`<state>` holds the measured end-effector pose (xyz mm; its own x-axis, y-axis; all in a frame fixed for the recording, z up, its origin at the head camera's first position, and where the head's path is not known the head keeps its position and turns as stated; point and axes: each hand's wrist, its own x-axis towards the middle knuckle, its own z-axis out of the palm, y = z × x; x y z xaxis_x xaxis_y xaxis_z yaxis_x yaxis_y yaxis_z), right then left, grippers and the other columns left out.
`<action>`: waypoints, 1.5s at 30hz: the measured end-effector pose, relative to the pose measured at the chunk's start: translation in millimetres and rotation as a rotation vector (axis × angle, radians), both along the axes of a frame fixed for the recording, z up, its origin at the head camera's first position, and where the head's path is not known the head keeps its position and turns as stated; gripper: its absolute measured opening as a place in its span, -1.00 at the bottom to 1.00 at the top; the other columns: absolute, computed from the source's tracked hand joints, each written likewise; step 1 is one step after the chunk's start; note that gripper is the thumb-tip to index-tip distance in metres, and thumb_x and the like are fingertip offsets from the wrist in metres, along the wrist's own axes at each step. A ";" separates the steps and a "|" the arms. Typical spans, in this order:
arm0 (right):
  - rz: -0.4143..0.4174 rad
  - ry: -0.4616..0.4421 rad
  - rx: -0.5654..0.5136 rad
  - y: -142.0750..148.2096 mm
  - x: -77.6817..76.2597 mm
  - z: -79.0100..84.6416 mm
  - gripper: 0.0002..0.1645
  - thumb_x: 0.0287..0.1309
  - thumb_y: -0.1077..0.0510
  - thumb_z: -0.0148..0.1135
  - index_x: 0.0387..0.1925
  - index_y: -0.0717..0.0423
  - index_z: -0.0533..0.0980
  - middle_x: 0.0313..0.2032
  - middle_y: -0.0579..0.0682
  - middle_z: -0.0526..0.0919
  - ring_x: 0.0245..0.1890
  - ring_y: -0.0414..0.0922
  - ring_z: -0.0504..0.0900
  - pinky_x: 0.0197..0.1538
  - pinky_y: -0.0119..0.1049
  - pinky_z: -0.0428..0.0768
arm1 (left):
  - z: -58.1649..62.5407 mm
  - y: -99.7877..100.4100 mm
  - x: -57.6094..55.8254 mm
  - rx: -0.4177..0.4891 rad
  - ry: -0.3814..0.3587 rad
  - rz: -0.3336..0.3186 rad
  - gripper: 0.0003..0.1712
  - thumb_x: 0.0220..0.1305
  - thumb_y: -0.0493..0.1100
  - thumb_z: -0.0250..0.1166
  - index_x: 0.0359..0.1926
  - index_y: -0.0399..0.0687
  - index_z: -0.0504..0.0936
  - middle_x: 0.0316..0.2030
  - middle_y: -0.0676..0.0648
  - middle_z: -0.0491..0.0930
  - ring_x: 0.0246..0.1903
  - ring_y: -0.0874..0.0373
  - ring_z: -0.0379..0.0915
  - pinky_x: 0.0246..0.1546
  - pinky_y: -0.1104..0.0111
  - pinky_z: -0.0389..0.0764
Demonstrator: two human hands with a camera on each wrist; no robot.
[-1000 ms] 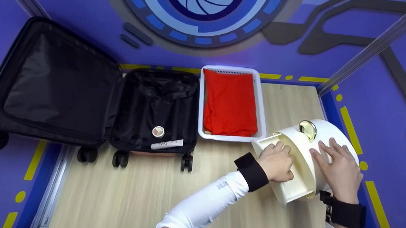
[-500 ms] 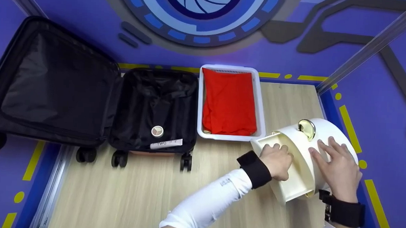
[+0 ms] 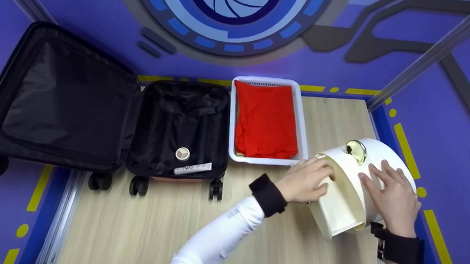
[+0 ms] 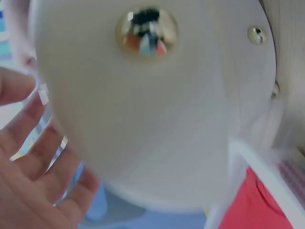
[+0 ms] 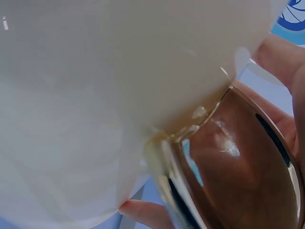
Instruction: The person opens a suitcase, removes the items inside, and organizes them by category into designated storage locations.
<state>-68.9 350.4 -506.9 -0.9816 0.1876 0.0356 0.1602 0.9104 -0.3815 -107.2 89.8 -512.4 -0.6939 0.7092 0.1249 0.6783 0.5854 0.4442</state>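
Observation:
A white storage box (image 3: 379,152) with a rounded top and a shiny gold handle (image 3: 356,151) sits at the right, its cream drawer (image 3: 335,217) pulled out. My left hand (image 3: 305,181) is over the upper edge of the drawer front, thumb and fingers apart. In the left wrist view its fingers (image 4: 47,179) are extended and spread behind the drawer front, which carries a round gold knob (image 4: 147,31). My right hand (image 3: 393,196) rests spread on the box's curved top. In the right wrist view, the handle (image 5: 238,162) hides part of that hand.
An open black suitcase (image 3: 184,122) stands at the left, its lid (image 3: 64,102) leaning back. Inside lie a round three-colour palette (image 3: 182,154) and a white tube (image 3: 193,169). Beside it, a white basket (image 3: 303,130) holds red cloth (image 3: 266,117). Walls border the back and sides.
My left hand has come up out of the drawer and moved left over its front edge, fingers less curled. My right hand, the box and the drawer have stayed in place.

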 end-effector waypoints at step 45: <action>0.005 0.078 -0.022 0.0 2.4 -0.2 -0.35 0.45 -0.17 0.48 0.38 0.10 0.69 0.57 0.25 0.54 0.61 0.52 0.40 0.17 0.76 0.50 | -89.1 -8.5 41.6 0.576 -0.403 0.167 -0.74 0.56 -0.15 0.43 0.15 -0.13 0.73 -0.01 -0.11 0.88 -0.05 0.24 0.79 0.04 0.65 0.60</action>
